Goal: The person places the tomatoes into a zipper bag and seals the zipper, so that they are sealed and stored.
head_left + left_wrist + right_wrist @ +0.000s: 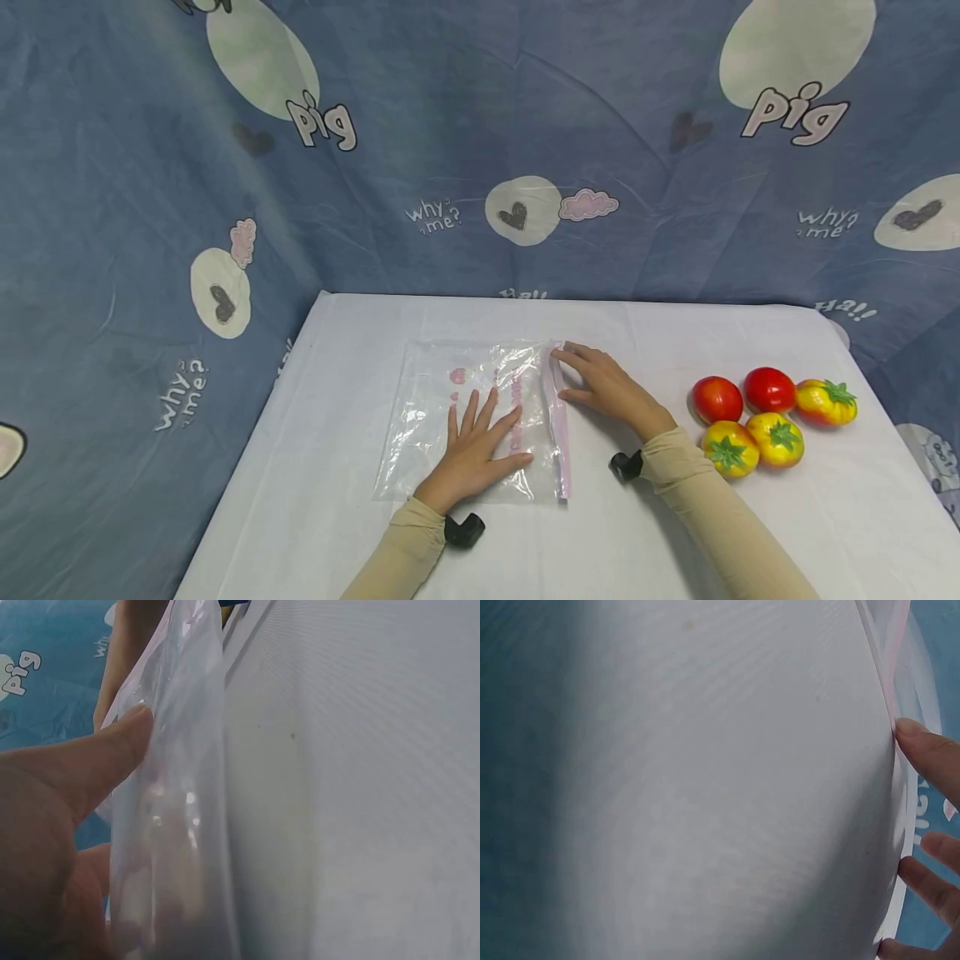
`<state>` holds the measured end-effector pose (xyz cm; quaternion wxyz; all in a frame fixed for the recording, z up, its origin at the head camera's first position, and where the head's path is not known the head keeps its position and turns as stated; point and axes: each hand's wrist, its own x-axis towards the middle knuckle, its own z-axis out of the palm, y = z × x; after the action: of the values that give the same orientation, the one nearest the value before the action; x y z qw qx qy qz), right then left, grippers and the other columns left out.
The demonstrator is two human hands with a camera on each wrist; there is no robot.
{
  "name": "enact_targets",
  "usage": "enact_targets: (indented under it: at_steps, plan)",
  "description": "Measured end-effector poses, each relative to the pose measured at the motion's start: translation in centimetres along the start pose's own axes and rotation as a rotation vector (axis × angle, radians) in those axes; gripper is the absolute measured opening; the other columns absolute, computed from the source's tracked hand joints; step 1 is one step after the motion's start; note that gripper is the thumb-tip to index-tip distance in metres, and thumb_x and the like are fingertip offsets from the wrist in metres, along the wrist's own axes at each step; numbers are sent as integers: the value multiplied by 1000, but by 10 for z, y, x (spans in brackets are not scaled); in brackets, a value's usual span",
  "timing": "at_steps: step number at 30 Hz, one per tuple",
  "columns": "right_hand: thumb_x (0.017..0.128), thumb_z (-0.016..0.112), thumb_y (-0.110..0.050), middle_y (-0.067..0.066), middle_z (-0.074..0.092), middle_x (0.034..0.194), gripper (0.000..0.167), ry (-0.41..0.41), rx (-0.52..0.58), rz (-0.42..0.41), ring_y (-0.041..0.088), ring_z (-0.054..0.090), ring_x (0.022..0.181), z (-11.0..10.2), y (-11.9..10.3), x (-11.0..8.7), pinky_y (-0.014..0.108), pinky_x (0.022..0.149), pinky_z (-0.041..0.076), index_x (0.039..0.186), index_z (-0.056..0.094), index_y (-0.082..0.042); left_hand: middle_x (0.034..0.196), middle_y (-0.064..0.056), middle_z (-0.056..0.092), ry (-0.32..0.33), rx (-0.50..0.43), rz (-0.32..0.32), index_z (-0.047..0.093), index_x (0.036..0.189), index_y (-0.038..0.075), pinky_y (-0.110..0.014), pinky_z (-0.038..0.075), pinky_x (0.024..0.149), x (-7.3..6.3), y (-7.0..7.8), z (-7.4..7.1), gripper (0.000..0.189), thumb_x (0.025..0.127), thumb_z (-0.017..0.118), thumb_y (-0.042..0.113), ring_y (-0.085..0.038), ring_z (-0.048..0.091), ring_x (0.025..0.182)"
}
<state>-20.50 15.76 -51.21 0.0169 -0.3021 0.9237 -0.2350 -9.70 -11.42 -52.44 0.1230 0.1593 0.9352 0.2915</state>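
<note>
A clear plastic zip bag (pixel 427 425) with pink print and a pink zip strip (pixel 558 442) along its right edge lies flat on the white table. My left hand (pixel 472 458) rests on the bag with fingers spread. In the left wrist view, its thumb (pixel 124 742) lies against the crinkled plastic. At the bag's right edge, my right hand (pixel 607 385) touches the strip near the upper corner, its thumb and fingers apart. The right wrist view shows the thumb (pixel 922 742) on the pink edge and other fingertips on the white surface.
Right of the right forearm sit two shiny red tomato-like fruits (pixel 717 400) and three yellow-red ones (pixel 776 440) with green leafy tops. A blue printed cloth (pixel 420 125) hangs behind and left of the white table (pixel 330 400).
</note>
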Motion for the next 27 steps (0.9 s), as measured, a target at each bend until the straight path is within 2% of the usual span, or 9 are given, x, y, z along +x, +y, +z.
enact_targets:
  at_steps: [3,11,21,27]
  plan:
    - [90,78,-32,26,49,155,71,-3,0,6,46,49,142,0,0,0,65,118,39,152,50,-12,175,-10,5,10,-14,-1,35,162,26,-69,-15,125,1,1,-1,82,94,59,65,-39,-11,162]
    - [91,78,-32,26,48,155,72,-7,-6,17,47,49,142,-1,-1,0,65,117,39,153,49,-11,175,-15,2,59,-72,-8,30,164,27,-69,-14,125,2,4,-4,89,91,64,64,-41,-7,162]
    - [90,79,-32,27,49,154,71,3,-7,5,48,50,140,0,0,0,65,116,41,152,50,-12,174,-17,4,119,-47,-25,25,165,26,-64,-1,130,0,9,-7,96,89,67,65,-40,-3,162]
    - [89,79,-31,27,49,154,71,10,-18,-1,46,49,141,1,1,0,66,116,41,152,51,-12,175,-15,6,151,-56,-36,20,166,33,-70,15,126,-1,21,-2,96,89,65,69,-44,3,161]
